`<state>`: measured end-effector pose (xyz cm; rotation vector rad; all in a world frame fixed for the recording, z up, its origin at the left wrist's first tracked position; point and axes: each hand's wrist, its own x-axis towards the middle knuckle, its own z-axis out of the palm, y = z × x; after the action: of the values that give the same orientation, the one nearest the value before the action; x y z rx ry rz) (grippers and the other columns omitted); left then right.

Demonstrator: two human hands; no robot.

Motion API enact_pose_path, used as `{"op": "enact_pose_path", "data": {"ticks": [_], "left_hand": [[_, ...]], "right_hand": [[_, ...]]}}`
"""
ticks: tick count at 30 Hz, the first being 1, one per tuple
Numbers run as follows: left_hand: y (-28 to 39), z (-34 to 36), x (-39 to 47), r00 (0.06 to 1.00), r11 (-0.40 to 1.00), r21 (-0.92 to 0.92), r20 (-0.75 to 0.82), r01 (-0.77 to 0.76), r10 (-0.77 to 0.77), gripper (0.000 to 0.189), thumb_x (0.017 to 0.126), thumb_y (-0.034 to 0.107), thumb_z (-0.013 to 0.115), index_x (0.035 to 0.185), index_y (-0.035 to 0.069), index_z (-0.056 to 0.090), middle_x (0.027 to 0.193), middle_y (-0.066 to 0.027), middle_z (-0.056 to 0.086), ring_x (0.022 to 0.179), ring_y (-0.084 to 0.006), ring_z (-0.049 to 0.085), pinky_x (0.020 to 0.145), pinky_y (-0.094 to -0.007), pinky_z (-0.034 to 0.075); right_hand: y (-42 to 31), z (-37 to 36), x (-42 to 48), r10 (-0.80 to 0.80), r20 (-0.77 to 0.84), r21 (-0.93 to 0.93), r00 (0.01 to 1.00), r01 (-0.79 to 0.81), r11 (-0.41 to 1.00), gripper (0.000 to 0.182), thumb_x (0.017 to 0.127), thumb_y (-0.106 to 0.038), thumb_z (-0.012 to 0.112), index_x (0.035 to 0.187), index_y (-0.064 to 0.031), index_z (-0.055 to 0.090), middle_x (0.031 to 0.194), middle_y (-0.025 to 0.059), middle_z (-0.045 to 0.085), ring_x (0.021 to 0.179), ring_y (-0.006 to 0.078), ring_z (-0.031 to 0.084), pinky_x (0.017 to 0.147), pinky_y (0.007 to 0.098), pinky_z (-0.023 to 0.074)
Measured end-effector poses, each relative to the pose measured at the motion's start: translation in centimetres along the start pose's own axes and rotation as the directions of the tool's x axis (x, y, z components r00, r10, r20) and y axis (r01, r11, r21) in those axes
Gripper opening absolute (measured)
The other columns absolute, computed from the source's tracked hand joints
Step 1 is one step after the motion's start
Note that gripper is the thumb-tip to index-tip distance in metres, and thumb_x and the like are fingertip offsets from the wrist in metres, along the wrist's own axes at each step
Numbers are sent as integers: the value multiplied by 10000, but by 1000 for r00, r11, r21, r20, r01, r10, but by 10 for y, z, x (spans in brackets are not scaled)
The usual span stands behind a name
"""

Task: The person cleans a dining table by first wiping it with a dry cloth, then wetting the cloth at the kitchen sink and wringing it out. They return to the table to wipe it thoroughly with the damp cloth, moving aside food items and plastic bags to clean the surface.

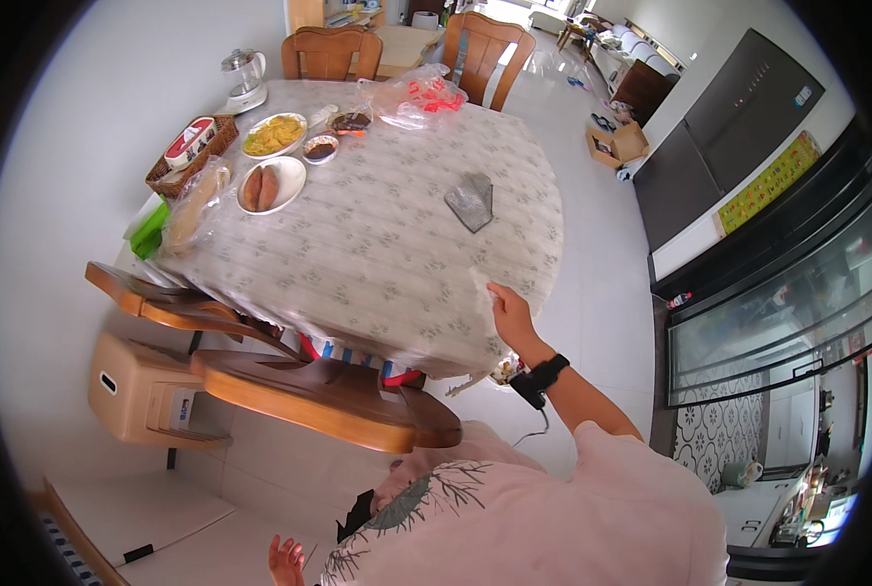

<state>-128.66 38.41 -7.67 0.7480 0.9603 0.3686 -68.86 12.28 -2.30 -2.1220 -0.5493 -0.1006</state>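
My right hand (pixel 513 316) pinches a thin white tissue or cloth (pixel 482 293) at the near right side of the dining table. A black band with a cable is around that wrist. My left hand (pixel 286 562) hangs low at the bottom of the view, away from the table, fingers apart and nothing seen in it. Beyond my right hand, a folded grey cloth or mesh-like piece (pixel 471 203) lies on the patterned tablecloth (pixel 385 256). At the table's left, a white plate (pixel 289 183) carries sweet potatoes (pixel 260 188), and another plate holds yellow food (pixel 275 135).
Wooden chairs (pixel 311 399) stand against the near edge. A plastic bag (pixel 421 99), small bowl (pixel 321 149), glass kettle (pixel 244 77) and wicker basket (pixel 223 135) stand farther back. A waste bin (pixel 508 370) is partly hidden beneath the table's right corner.
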Motion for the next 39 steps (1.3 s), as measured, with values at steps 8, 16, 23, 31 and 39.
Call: {"op": "enact_pose_path", "data": {"ticks": [8,16,23,31,39], "left_hand": [[-9,5,-29,992,998,51,-120,-22,28,439,878,152,384,1293,29,309,1153,-178,482,977,-269,510,818,-337,444],[-23,2,-42,983,1000,27,-181,2,3,438,884,171,385,1289,26,305,1144,-192,479,1019,-296,496,840,-361,447],[-35,-14,-33,999,992,-127,-50,-21,15,449,896,172,373,1309,37,260,1173,-199,453,1024,-305,491,840,-384,458],[-32,1,-42,997,996,-88,-83,-9,2,437,897,153,357,1308,35,267,1175,-203,452,1004,-269,500,843,-343,452],[-15,41,-82,964,955,293,-242,-38,112,367,893,153,405,1233,15,384,1137,-135,496,969,-204,510,828,-282,433]], "right_hand": [[51,22,41,-7,109,-129,994,22,991,316,803,-105,476,1094,17,497,1106,214,508,1036,322,484,885,372,377],[43,66,39,72,413,-495,908,158,854,701,828,-435,408,1307,37,207,1390,205,116,1288,383,46,1042,412,119],[29,108,55,-2,545,-509,838,333,794,777,802,-498,432,1300,55,210,1387,214,119,1289,381,62,1037,428,138],[-42,154,50,-178,701,-286,691,501,817,780,796,-514,433,1312,25,208,1389,209,123,1292,370,67,1038,422,139],[-1,163,99,-77,526,-464,847,362,809,671,836,-449,392,1291,28,265,1381,181,194,1286,336,143,1047,382,156]]}}
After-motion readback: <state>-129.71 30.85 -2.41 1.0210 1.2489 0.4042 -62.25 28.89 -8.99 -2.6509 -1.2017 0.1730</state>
